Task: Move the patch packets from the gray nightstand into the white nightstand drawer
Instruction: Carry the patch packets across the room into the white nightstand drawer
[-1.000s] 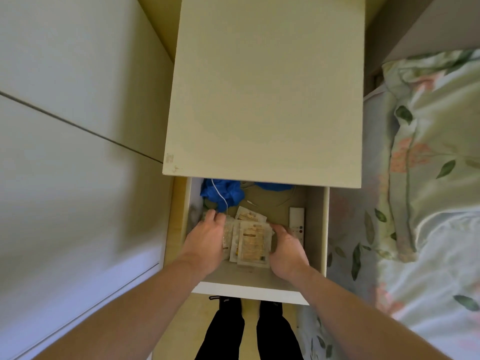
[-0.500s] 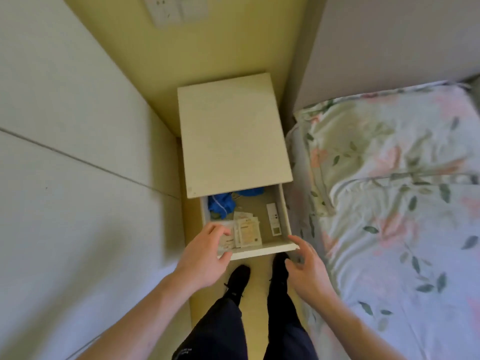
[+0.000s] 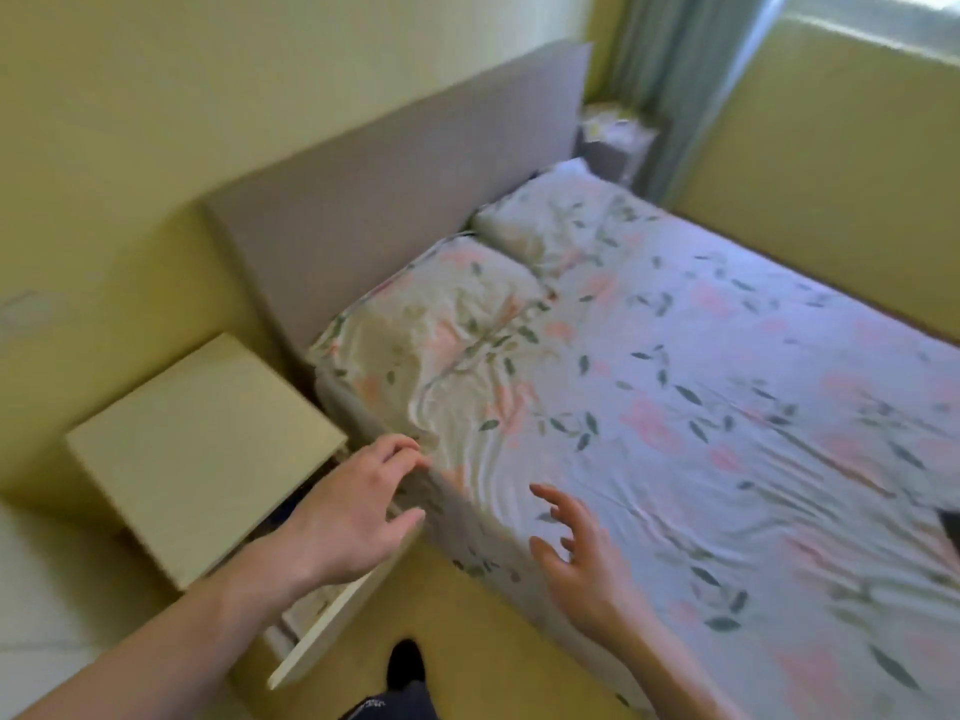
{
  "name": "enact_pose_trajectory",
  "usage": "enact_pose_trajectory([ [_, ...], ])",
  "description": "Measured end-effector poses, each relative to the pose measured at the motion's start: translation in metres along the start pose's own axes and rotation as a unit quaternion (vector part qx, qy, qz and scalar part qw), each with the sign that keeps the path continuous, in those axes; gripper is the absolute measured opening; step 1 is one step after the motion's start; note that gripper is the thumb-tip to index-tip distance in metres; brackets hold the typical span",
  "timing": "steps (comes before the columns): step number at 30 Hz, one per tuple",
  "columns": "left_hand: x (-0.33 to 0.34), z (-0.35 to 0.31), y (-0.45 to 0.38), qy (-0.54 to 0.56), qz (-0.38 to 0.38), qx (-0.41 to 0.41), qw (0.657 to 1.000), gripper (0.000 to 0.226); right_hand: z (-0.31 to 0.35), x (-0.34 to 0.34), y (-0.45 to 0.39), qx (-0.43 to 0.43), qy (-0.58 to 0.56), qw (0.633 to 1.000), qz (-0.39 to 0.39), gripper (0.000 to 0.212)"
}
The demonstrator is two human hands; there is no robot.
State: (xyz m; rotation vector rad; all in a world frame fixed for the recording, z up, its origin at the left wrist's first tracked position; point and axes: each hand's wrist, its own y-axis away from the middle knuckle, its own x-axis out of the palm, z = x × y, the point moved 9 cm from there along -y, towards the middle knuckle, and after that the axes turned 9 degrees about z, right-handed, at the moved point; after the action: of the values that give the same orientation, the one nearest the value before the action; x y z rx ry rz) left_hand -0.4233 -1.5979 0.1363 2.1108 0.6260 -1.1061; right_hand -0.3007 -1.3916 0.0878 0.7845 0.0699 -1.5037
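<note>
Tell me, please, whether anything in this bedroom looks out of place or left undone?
The white nightstand drawer stands open beside the bed, under the empty left hand; otherwise nothing stands out.

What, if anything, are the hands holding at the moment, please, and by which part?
Nothing: the left hand and the right hand are both open and empty, fingers spread.

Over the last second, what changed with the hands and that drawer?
Both hands let go of the patch packets and came up out of the white nightstand drawer. The left hand and right hand now hang open and hold nothing, and the view has swung from the drawer toward the bed. The drawer stays pulled out; the packets are now barely visible.
</note>
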Motion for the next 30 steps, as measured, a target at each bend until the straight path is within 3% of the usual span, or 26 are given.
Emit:
enact_pose_trajectory([
  [6, 0.060, -0.241, -0.027, -0.025, 0.005, 0.172, 0.985, 0.051, -0.111, -0.130, 0.176, 0.038, -0.059, 0.984, -0.166, 0.049],
  [14, 0.161, -0.525, 0.002, 0.008, 0.009, 0.301, 0.953, 0.050, -0.261, -0.256, 0.394, 0.097, -0.071, 0.955, -0.272, 0.054],
  [22, 0.208, -0.688, -0.003, -0.058, 0.024, 0.371, 0.927, 0.050, -0.341, -0.360, 0.535, 0.095, -0.078, 0.924, -0.363, 0.055],
  [30, 0.273, -0.861, -0.043, -0.049, 0.027, 0.412, 0.909, 0.049, -0.448, -0.470, 0.649, 0.124, -0.064, 0.891, -0.432, 0.055],
])
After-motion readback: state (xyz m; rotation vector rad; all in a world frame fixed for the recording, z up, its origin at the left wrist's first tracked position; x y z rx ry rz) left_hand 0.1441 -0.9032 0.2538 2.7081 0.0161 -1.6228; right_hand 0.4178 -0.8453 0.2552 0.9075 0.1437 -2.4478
